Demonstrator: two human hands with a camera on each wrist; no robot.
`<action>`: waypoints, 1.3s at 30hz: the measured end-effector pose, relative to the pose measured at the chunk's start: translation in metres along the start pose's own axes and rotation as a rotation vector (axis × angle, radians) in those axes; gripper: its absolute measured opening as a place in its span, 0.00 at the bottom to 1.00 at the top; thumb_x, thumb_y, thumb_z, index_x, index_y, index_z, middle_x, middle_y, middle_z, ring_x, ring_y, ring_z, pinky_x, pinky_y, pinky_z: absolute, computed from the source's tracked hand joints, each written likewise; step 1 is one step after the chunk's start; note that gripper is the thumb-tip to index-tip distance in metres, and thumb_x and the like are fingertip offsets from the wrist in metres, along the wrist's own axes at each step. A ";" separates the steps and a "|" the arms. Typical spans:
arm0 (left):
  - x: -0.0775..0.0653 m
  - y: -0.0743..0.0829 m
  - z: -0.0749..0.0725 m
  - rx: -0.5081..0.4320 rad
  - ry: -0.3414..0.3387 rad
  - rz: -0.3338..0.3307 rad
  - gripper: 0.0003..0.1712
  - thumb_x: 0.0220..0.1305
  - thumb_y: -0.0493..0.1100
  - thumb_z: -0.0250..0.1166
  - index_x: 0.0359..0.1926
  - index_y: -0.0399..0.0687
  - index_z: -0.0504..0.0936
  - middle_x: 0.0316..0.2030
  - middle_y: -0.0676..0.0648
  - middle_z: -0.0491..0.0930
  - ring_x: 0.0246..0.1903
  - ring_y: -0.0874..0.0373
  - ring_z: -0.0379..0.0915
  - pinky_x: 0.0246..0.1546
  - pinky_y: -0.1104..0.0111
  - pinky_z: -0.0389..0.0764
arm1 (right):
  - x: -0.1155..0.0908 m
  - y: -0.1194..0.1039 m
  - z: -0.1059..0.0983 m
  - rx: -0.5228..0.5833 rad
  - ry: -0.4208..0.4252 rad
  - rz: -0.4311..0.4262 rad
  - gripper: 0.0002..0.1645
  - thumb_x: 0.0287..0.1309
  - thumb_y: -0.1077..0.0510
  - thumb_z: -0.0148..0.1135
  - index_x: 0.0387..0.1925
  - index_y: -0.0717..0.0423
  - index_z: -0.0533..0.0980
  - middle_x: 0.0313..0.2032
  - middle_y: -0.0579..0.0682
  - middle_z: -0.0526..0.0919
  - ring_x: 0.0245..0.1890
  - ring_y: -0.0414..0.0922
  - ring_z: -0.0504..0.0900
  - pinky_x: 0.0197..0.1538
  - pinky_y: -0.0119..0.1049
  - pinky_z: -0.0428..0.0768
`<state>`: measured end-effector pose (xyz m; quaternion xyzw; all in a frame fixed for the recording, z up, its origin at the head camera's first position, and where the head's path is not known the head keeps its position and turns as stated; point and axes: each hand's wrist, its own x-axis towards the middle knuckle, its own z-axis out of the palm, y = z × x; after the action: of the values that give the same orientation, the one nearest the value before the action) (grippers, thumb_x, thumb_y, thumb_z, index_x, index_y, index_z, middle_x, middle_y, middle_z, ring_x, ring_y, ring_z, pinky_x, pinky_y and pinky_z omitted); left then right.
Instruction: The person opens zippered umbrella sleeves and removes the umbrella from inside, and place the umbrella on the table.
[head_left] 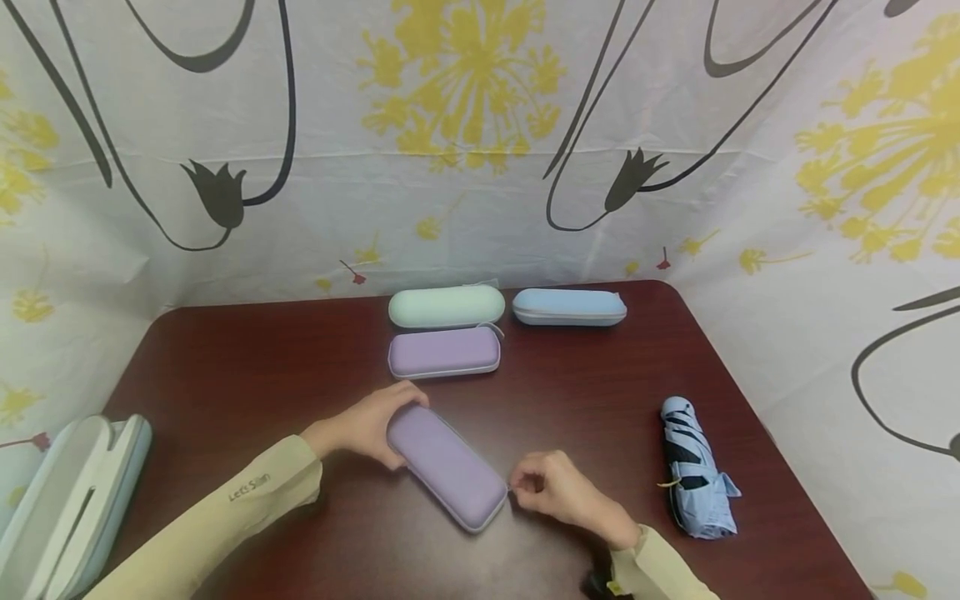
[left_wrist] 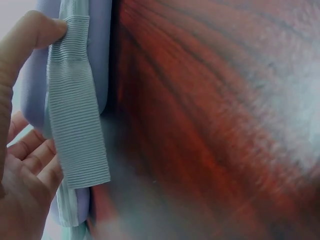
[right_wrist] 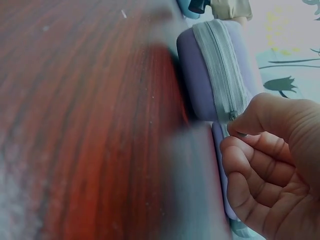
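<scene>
A lilac zippered case (head_left: 448,467) lies slantwise on the dark red table in front of me. My left hand (head_left: 372,423) grips its far left end, thumb on one side and fingers on the other. In the left wrist view the thumb presses a grey ribbed strap (left_wrist: 75,110) at that end. At the near right corner my right hand (head_left: 558,492) pinches the zipper pull between thumb and forefinger. The right wrist view shows the zipper (right_wrist: 223,65) closed along the case's side, its slider right at my thumb tip.
Behind stand another purple case (head_left: 444,352), a mint green case (head_left: 447,307) and a light blue case (head_left: 569,307). A folded blue umbrella (head_left: 696,475) lies on the right. A white and pale blue object (head_left: 90,500) sits at the table's left edge. Patterned cloth (head_left: 480,233) hangs behind.
</scene>
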<state>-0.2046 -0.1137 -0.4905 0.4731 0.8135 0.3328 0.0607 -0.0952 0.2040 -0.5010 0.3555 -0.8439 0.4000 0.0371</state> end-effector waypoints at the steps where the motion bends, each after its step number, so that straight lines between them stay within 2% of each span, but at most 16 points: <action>1: -0.001 0.000 0.001 0.005 0.009 -0.009 0.43 0.24 0.47 0.78 0.49 0.45 0.71 0.46 0.52 0.70 0.44 0.60 0.68 0.47 0.65 0.73 | 0.000 0.000 0.000 -0.006 0.005 -0.005 0.13 0.35 0.72 0.64 0.23 0.51 0.77 0.20 0.38 0.73 0.22 0.30 0.71 0.25 0.19 0.71; 11: -0.009 0.005 0.015 0.070 0.129 -0.112 0.42 0.22 0.50 0.77 0.46 0.50 0.71 0.42 0.56 0.70 0.39 0.62 0.68 0.40 0.68 0.74 | -0.005 0.000 -0.004 -0.043 0.051 -0.011 0.14 0.36 0.72 0.64 0.23 0.51 0.77 0.22 0.38 0.75 0.22 0.29 0.71 0.24 0.18 0.70; 19: -0.015 0.019 0.024 0.100 0.243 -0.270 0.42 0.20 0.52 0.78 0.44 0.48 0.72 0.39 0.55 0.70 0.37 0.61 0.68 0.38 0.66 0.74 | -0.005 -0.004 -0.002 -0.057 0.074 0.038 0.14 0.35 0.72 0.66 0.22 0.50 0.77 0.21 0.38 0.75 0.22 0.30 0.72 0.24 0.19 0.71; 24: -0.018 0.025 0.030 0.111 0.284 -0.341 0.43 0.21 0.52 0.78 0.45 0.49 0.71 0.39 0.55 0.70 0.36 0.60 0.68 0.36 0.66 0.74 | -0.006 -0.006 -0.002 -0.072 0.095 0.054 0.14 0.35 0.72 0.66 0.22 0.51 0.77 0.21 0.39 0.76 0.22 0.32 0.73 0.25 0.20 0.71; 34: -0.021 0.042 0.039 0.147 0.360 -0.425 0.44 0.21 0.53 0.79 0.45 0.44 0.72 0.38 0.52 0.70 0.35 0.59 0.69 0.34 0.65 0.76 | -0.006 -0.005 -0.001 -0.104 0.140 0.112 0.14 0.34 0.72 0.67 0.20 0.52 0.76 0.20 0.39 0.74 0.20 0.31 0.71 0.23 0.20 0.70; 36: -0.023 0.044 0.039 0.146 0.361 -0.422 0.44 0.22 0.53 0.79 0.46 0.43 0.72 0.38 0.51 0.70 0.35 0.59 0.69 0.35 0.64 0.76 | -0.006 -0.004 0.000 -0.106 0.151 0.120 0.14 0.33 0.72 0.67 0.20 0.52 0.76 0.19 0.38 0.74 0.20 0.31 0.71 0.23 0.20 0.70; 39: -0.026 0.044 0.034 0.118 0.345 -0.383 0.44 0.24 0.52 0.79 0.47 0.42 0.71 0.39 0.51 0.69 0.37 0.58 0.69 0.37 0.63 0.76 | -0.006 -0.004 0.000 -0.104 0.156 0.135 0.13 0.34 0.72 0.67 0.19 0.52 0.76 0.19 0.39 0.74 0.20 0.31 0.71 0.23 0.20 0.71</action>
<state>-0.1437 -0.1038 -0.4963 0.2497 0.9044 0.3430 -0.0446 -0.0887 0.2056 -0.5009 0.2631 -0.8802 0.3837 0.0942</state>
